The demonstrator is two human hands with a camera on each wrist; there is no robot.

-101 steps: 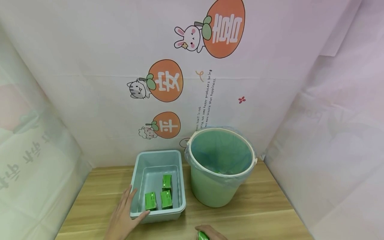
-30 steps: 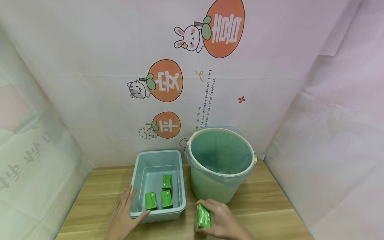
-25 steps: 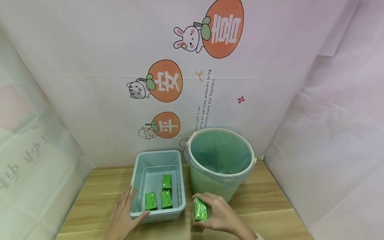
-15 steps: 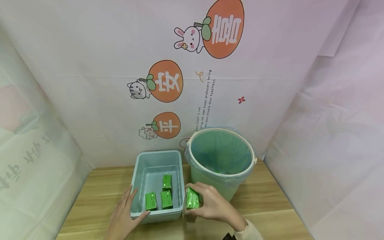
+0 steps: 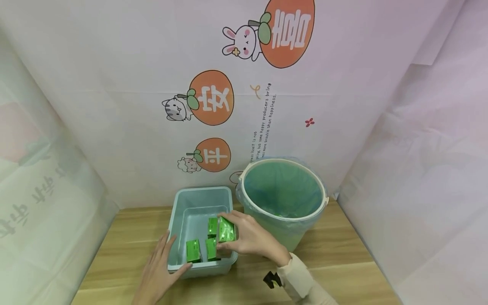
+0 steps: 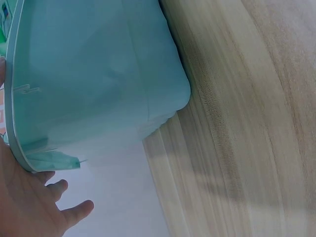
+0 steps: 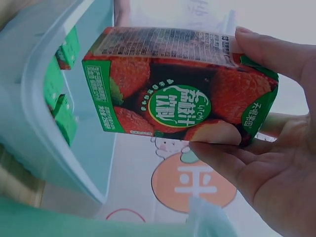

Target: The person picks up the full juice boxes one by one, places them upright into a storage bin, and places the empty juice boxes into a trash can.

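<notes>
A red juice carton with green ends [image 7: 163, 94], printed with lychees, is pinched between the thumb and fingers of my right hand [image 5: 249, 235]. In the head view its green top [image 5: 226, 230] is over the right side of a pale blue-green plastic tub [image 5: 202, 189]. Three similar cartons stand inside, one at the front left [image 5: 193, 250], one beside it [image 5: 211, 249] and one behind [image 5: 212, 226], partly covered by the held carton. My left hand [image 5: 156, 267] rests on the tub's front left corner, thumb along the front rim; its fingers [image 6: 74, 212] stretch out loosely along the side.
To the tub's right stands a pale green bucket [image 5: 267, 228] with a white rim and a clear bluish plastic liner. Both sit on a wood-grain table [image 5: 335, 262]. White printed cloth [image 5: 133, 140] encloses the back and sides.
My right hand has brought the juice carton from the table's front edge up and leftward, past the bucket, to over the tub. The left hand has stayed at the tub's corner.
</notes>
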